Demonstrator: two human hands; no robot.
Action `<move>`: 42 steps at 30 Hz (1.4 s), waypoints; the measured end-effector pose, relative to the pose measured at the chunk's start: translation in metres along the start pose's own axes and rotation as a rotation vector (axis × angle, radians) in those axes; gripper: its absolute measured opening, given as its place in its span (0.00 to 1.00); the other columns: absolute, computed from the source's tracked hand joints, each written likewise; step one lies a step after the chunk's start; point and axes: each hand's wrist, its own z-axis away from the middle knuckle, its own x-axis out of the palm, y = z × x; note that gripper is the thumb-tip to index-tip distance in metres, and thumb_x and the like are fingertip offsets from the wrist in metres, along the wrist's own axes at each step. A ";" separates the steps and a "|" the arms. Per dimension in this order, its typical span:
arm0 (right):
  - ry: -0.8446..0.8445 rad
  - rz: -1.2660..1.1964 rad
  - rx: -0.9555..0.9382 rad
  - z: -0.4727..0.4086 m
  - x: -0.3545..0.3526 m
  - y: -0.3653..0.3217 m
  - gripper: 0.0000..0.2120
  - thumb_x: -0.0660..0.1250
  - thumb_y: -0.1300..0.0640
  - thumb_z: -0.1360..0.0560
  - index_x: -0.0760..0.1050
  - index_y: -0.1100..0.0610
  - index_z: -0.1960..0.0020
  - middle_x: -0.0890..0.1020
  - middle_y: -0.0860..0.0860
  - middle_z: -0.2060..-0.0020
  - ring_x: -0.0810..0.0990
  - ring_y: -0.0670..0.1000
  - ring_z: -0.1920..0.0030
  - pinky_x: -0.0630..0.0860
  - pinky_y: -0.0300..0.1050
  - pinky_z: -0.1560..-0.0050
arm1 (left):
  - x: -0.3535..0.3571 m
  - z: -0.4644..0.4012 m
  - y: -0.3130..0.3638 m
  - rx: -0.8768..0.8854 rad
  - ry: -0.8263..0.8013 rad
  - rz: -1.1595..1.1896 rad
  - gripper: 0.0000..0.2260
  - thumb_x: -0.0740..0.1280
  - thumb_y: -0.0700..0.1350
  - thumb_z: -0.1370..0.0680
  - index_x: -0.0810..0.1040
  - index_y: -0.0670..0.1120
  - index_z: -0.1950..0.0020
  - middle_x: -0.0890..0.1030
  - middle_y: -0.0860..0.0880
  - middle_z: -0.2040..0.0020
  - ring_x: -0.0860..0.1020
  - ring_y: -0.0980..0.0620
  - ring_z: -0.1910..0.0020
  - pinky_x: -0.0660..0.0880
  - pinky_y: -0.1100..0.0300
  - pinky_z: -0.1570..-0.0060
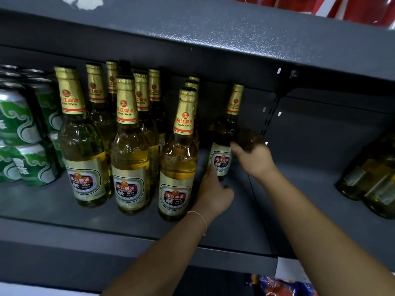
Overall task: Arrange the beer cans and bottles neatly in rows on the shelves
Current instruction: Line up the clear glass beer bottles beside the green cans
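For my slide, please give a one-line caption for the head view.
Both hands, left hand and right hand, steady a beer bottle on the grey shelf, beside bottle rows and green cans.
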 end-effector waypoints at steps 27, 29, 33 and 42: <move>0.479 0.094 -0.019 0.043 -0.280 0.087 0.14 0.72 0.55 0.25 0.79 0.59 0.41 0.85 0.54 0.51 0.83 0.51 0.51 0.78 0.44 0.46 | 0.155 0.027 0.189 0.431 -0.163 0.086 0.14 0.62 0.49 0.19 0.78 0.43 0.39 0.78 0.50 0.48 0.74 0.56 0.49 0.68 0.66 0.54; 0.522 0.157 -0.007 0.043 -0.305 0.097 0.11 0.71 0.55 0.25 0.81 0.58 0.45 0.85 0.54 0.55 0.83 0.54 0.51 0.76 0.42 0.49 | 0.173 0.030 0.199 0.445 -0.194 0.084 0.14 0.62 0.49 0.19 0.77 0.44 0.37 0.78 0.50 0.44 0.74 0.57 0.46 0.66 0.67 0.49; 0.557 0.199 0.036 0.040 -0.344 0.117 0.11 0.70 0.56 0.25 0.79 0.60 0.45 0.83 0.57 0.55 0.82 0.59 0.50 0.74 0.43 0.52 | 0.206 0.033 0.208 0.467 -0.221 0.096 0.15 0.62 0.49 0.19 0.75 0.45 0.34 0.75 0.53 0.43 0.73 0.57 0.42 0.66 0.65 0.43; 0.417 0.199 0.158 0.013 -0.380 0.158 0.30 0.70 0.45 0.27 0.67 0.55 0.30 0.80 0.57 0.43 0.79 0.61 0.42 0.78 0.56 0.42 | 0.258 0.023 0.231 0.477 -0.269 0.073 0.20 0.61 0.48 0.18 0.67 0.47 0.27 0.73 0.49 0.30 0.71 0.52 0.32 0.65 0.57 0.30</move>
